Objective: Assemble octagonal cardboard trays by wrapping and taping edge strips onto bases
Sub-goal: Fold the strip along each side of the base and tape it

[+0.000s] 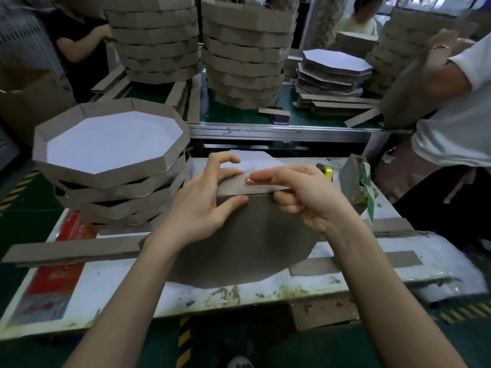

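My bench (106,282) is a white board, scuffed and smeared with yellowish stains, with a red sheet (66,235) showing at its left end. The green floor (32,216) below carries yellow-and-black stripes. Beyond the bench runs a metal-edged conveyor table (265,130) with a green top.

On the left of my bench stands a stack of finished trays (111,179). They are eight-sided, with dull brown card walls and a smooth white floor in the top one. In front of the stack lies a loose strip (71,251), long and flat.

In the middle I hold the base (247,243) tilted up on its near edge, with its brown back towards me. The edge strip (233,185) runs along its top side. My left hand (202,205) grips both, with the thumb on the brown face and the fingers curled over the top. My right hand (305,197) is just beside it. It pinches the strip, with the forefinger laid straight along it.

To the right are a yellow tape roll (328,171), a crumpled wad of card and green tape (357,179) and more flat strips (393,227).

On the far table, tall tray stacks (156,41) block the view behind them. A pile of flat bases (334,67) sits further right. A person in a dark top (79,35) works at the far left, and a person in a white shirt (457,123) stands close at my right.
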Tool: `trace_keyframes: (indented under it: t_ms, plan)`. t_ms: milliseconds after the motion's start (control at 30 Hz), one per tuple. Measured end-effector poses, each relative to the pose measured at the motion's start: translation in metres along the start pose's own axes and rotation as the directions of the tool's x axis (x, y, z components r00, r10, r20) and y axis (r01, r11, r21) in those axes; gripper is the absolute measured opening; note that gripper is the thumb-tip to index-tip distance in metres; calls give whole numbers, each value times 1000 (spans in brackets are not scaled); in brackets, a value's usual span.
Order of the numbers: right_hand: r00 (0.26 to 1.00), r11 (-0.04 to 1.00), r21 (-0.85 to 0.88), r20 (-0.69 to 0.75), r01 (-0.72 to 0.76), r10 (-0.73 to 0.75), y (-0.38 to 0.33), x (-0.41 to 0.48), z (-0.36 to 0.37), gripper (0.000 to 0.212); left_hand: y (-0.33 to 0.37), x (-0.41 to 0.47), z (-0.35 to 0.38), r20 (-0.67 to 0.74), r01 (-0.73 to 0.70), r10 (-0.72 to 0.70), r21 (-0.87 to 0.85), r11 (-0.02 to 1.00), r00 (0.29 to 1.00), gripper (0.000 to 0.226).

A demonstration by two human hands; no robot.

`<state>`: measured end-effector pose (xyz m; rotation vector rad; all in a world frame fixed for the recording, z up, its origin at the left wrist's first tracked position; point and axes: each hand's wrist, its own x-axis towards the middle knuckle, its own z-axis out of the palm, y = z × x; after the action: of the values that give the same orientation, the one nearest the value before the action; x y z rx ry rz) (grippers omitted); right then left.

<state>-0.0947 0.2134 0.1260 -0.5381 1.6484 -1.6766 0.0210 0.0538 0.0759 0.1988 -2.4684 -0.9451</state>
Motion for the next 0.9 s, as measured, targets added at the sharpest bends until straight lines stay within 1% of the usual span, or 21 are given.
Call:
trace_keyframes:
  t_ms: [100,200,300,467,567,733,800,900]
  plan:
    - [1000,997,76,-1,-14,14,10,-12,1,28,0,-2,-2,36,-37,36,9,999,999,49]
    - [1000,992,125,-1,-13,13,16,-21,0,31,1,-5,-1,25,-97,96,29,995,995,45]
    - [999,990,141,10,-33,32,22,-27,1,31,1,-5,-1,24,-126,124,60,990,992,41]
    - [999,988,146,20,-48,45,30,-30,1,34,1,-5,-2,68,-153,145,139,978,987,35]
    - [999,994,109,14,-31,30,34,-32,0,37,2,-5,-2,95,-146,131,164,976,987,37]
    - [998,999,-20,-52,-28,27,41,-26,2,40,1,-2,-7,175,-120,96,136,983,980,38]
    - [998,999,-31,-53,-16,15,43,-21,2,39,4,0,-6,149,-45,30,99,994,988,42]
    - [999,1000,-17,-54,-5,4,46,-15,2,41,11,8,1,0,38,-38,95,995,999,33]
